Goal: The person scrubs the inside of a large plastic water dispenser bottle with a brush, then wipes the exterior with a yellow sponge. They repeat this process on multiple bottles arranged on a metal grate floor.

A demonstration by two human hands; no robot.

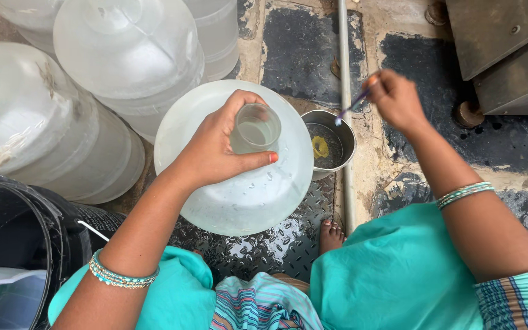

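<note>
Four water jugs [233, 171], one steel bowl [331, 143]

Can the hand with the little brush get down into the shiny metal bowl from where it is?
Probably yes. The right hand holds a thin purple-handled brush just above the round steel bowl, whose open top has nothing covering it.

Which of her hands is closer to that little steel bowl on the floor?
Right. The right hand hovers just above the steel bowl, holding a brush; the left hand grips the big jug's neck beside it.
</note>
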